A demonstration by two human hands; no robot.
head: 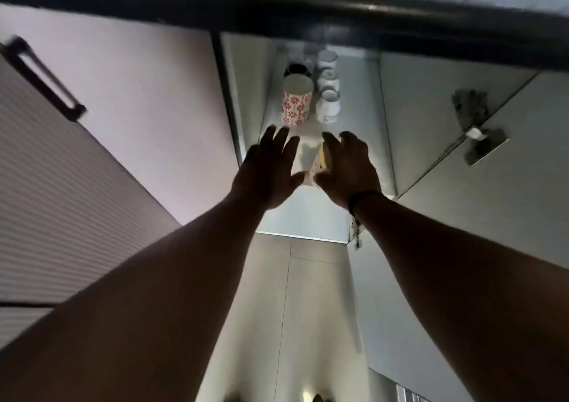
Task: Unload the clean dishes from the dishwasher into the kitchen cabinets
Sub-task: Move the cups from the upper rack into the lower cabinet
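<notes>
Head view: pale cup (320, 161) within right hand's (348, 170) curled fingers.

Both arms reach up, left hand (267, 167) with fingers spread, right hand (345, 167) seemingly curled around something.

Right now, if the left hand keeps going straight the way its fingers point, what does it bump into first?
Probably the red-flowered mug on the cabinet shelf. The left hand is open, fingers aimed up at it, with nothing visible between. Depth is hard to judge here, so it might slide past.
</notes>
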